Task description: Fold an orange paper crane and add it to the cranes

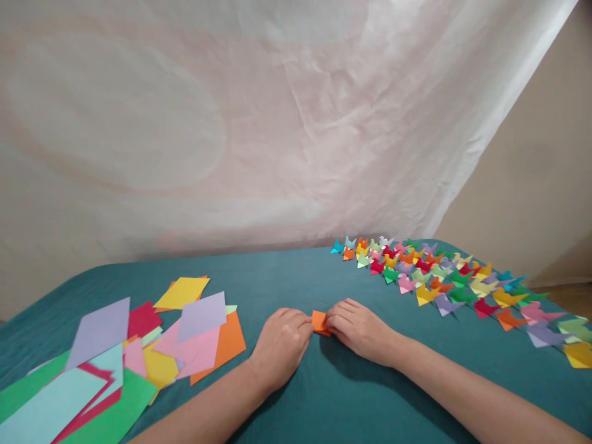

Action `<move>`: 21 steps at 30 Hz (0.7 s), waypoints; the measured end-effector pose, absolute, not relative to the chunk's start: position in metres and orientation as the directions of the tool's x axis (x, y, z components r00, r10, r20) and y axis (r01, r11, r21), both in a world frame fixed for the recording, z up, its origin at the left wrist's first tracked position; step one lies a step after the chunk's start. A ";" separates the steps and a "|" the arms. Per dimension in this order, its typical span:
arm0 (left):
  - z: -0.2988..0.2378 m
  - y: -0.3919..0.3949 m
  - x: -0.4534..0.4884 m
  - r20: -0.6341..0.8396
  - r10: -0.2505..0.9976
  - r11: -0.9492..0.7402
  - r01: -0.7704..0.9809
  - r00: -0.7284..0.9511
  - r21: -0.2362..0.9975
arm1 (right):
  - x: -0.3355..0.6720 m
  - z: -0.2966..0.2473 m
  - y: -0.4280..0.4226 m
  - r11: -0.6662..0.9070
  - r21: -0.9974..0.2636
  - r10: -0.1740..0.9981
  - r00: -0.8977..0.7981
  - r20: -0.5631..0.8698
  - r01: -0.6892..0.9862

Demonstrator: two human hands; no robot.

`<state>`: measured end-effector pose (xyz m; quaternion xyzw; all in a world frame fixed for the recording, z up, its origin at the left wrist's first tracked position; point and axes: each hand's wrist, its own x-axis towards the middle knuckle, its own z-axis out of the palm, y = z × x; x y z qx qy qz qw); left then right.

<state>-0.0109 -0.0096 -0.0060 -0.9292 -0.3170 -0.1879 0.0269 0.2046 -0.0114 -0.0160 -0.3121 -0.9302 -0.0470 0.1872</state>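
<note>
A small folded orange paper (319, 322) lies on the teal tablecloth (287, 271) between my two hands. My left hand (280, 346) rests knuckles-up on the cloth with its fingers curled, pinching the paper's left edge. My right hand (358, 328) presses on the paper's right edge, fingers bent and close together. Most of the paper is hidden under the fingertips.
Loose coloured paper sheets (152, 345) lie spread at the left, among them yellow, lilac, pink, orange, green and red ones. Several small folded paper birds (444, 277) stand in rows at the right. A white sheet (231, 123) hangs behind the table.
</note>
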 end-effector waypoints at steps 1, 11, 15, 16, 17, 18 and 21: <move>-0.006 -0.010 -0.011 0.359 0.581 -0.796 0.601 0.730 0.066 | 0.205 -0.016 -0.011 0.799 -0.037 0.567 -0.731 0.380 0.601; 0.000 -0.013 -0.012 0.232 0.535 -0.838 0.545 0.812 0.026 | 0.207 -0.017 -0.011 0.806 -0.138 0.577 -0.713 0.397 0.575; 0.003 -0.008 -0.018 0.204 0.468 -0.881 0.473 0.860 0.030 | 0.204 -0.018 -0.012 0.752 -0.348 0.659 -0.627 0.415 0.560; 0.005 -0.007 -0.020 0.202 0.451 -0.890 0.455 0.870 0.029 | 0.203 -0.018 -0.012 0.738 -0.394 0.675 -0.607 0.419 0.548; 0.006 -0.007 -0.022 0.201 0.434 -0.898 0.439 0.878 0.026 | 0.202 -0.018 -0.013 0.723 -0.435 0.691 -0.590 0.419 0.538; 0.007 -0.007 -0.024 0.199 0.421 -0.904 0.426 0.885 0.022 | 0.201 -0.017 -0.013 0.707 -0.470 0.705 -0.574 0.416 0.528; 0.007 -0.008 -0.029 0.192 0.414 -0.908 0.419 0.890 0.018 | 0.199 -0.017 -0.015 0.652 -0.549 0.755 -0.516 0.404 0.524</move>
